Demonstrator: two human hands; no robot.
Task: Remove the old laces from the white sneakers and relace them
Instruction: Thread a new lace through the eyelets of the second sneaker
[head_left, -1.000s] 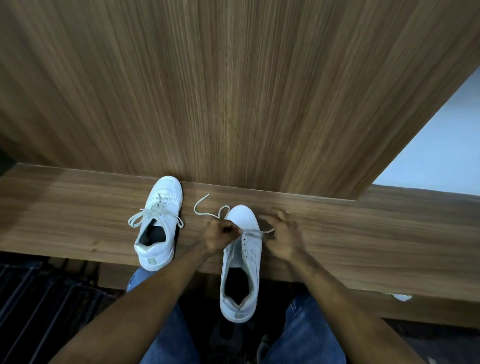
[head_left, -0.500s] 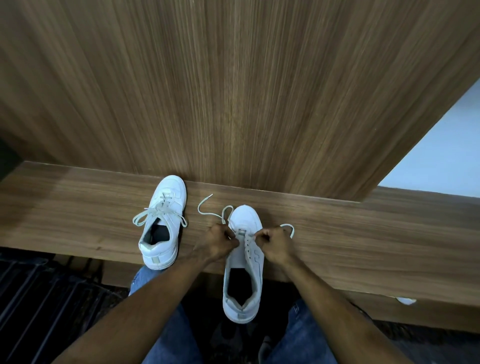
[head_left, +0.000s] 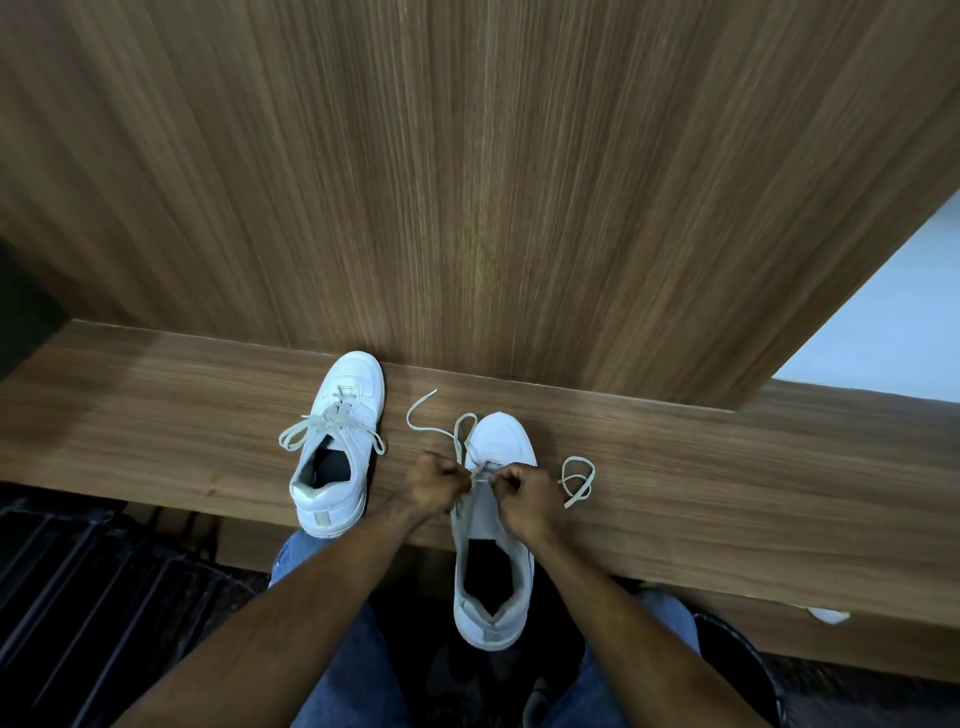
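White laced sneaker sits at nine o'clock of the near sneaker, whose lowest eyelets both hands, left and right, pinching its lace, seem barely threaded.

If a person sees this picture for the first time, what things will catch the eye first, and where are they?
First, the two hands meeting at the middle: the left hand and the right hand each pinch the lace over the front of the near sneaker, whose heel overhangs the wooden ledge. Next, the second sneaker, laced with loose ends, stands to the left, its toe at the large wood panel.
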